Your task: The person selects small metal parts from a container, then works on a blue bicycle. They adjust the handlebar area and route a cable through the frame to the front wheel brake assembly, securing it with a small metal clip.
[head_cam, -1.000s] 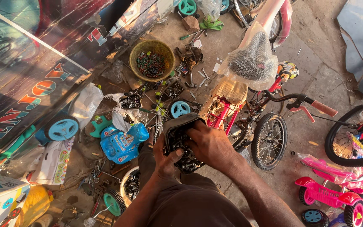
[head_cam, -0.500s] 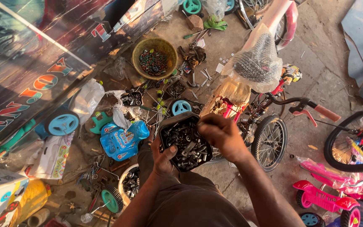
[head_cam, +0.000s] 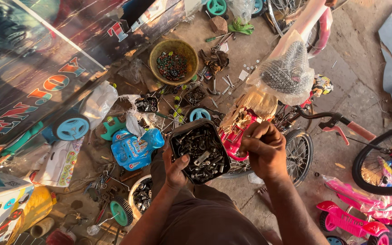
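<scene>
My left hand (head_cam: 176, 167) grips the near edge of a black square tray (head_cam: 199, 151) filled with dark bolts, nuts and other small metal parts. I hold the tray in front of me, above my knee. My right hand (head_cam: 264, 150) hovers just to the right of the tray with its fingers curled closed; whether a small part is pinched in them is hidden. Behind the right hand stands a small red and pink child's bicycle (head_cam: 291, 136) with a black front wheel and a pink-gripped handlebar.
On the dirt ground lie a round basket of small parts (head_cam: 173, 61), a blue toy car body (head_cam: 134, 149), loose blue wheels (head_cam: 72, 128), scattered tools and a clear bag of parts (head_cam: 286, 72). A pink tricycle (head_cam: 355, 220) sits at lower right.
My right hand has lifted out of the tray and moved to its right side, fingers closed. The tray's contents now show fully. My left hand kept its hold.
</scene>
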### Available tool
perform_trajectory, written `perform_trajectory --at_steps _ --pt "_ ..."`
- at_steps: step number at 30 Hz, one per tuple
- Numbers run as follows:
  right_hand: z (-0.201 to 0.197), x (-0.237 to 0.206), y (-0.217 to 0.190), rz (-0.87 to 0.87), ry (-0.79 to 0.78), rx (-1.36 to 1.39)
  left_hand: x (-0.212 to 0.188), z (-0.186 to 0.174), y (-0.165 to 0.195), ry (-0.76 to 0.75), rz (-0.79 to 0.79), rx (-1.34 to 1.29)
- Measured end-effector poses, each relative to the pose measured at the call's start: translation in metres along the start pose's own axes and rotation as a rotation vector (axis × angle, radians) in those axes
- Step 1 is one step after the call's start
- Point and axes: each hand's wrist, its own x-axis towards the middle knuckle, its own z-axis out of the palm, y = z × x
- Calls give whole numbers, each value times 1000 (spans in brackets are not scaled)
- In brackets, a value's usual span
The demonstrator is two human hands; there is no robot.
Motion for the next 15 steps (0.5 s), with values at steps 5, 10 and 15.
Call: perform_trajectory --at_steps 5,10,15 --pt "-47 -7 54 614 198 -588 -3 -12 -15 46 128 128" --pt "-47 -27 146 813 90 -519 -19 -40 -29 214 -349 -153" --pt "-49 14 220 677 -72 -955 -35 -95 -86 366 -625 3"
